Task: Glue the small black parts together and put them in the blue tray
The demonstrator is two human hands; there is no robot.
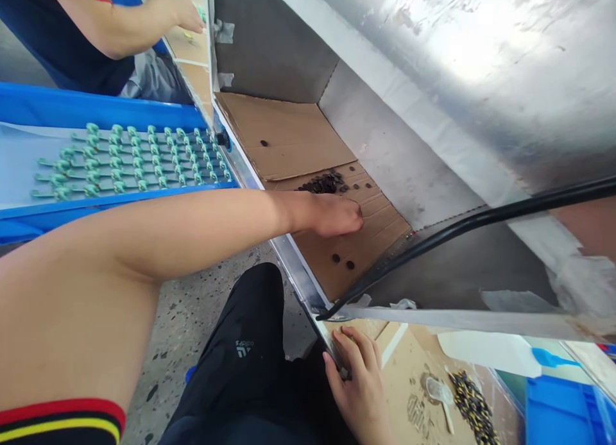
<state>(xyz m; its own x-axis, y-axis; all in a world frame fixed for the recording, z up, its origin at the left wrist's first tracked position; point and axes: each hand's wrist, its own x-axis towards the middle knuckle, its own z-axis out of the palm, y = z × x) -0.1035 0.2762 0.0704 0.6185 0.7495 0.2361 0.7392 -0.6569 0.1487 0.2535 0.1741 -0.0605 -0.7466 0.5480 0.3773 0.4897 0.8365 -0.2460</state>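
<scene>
The left hand (337, 215), fingers curled, any grasp hidden, lies beside discs (325, 184), probably light, stiff and best pinched by the rim, heaped at its eleven o'clock on cardboard (375, 220); the right hand (360, 381), fingers parted, rests at six o'clock.

- The little dark discs (327, 183) were round and lay on a brown cardboard sheet (325, 246).
- Most sat in a messy heap, some on top of others.
- A few lay loose just beside the heap.
- Two lay near each other, away from the heap.
- One lay alone on another cardboard piece (298, 127).
</scene>
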